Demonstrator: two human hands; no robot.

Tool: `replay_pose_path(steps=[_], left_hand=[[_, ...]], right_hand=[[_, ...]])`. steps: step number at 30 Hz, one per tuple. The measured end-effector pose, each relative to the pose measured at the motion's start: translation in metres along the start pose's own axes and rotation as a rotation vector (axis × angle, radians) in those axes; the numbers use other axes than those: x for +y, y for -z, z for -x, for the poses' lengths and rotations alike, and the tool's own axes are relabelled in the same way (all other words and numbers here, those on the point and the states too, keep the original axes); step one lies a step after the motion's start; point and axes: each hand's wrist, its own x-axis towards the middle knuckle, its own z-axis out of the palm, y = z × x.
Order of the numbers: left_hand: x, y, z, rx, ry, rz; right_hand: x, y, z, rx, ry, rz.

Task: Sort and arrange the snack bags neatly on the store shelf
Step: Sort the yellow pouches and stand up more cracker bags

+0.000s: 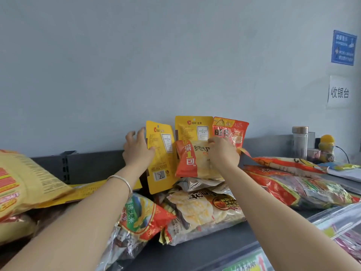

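**A:** On the dark store shelf [214,245], we find both hands up at the back wall. What does the left hand [136,149] hold?

**B:** We make out a yellow pouch [161,165], upright and slightly tilted. The hand grips its left edge, thumb on the printed face, fingers behind.

**A:** And the right hand [222,155]?

**B:** Its fingers curl over the top of an orange-and-cream chip bag [192,163], held upright just beside the pouch, above a clear bag of pale crackers [201,210] lying flat. Behind, we see a second yellow pouch [193,128] and a red pouch [233,132] against the wall.

**A:** Either side?

**B:** A big yellow bag [25,180] lies left, a long red bag [293,186] right. We note a silver bangle [125,182] on the left wrist.
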Motion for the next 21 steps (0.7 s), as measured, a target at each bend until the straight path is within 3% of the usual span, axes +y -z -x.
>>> replay_pose_path(steps=[3, 6, 13, 21], left_hand=[[-0.01, 0.014, 0.003, -0.049, -0.048, -0.053], [-0.025, 0.034, 0.005, -0.127, -0.084, -0.002], [-0.061, 0.081, 0.022, -0.323, -0.101, -0.143], [-0.095, 0.144, 0.04, -0.519, -0.159, -0.667]], right_hand=[[-0.012, -0.003, 0.006, 0.032, 0.03, 0.036], [-0.04, -0.012, 0.02, 0.071, 0.284, 0.009], [-0.099, -0.044, 0.067, -0.202, 0.734, -0.04], [-0.154, -0.076, 0.098, -0.655, 0.774, 0.108]])
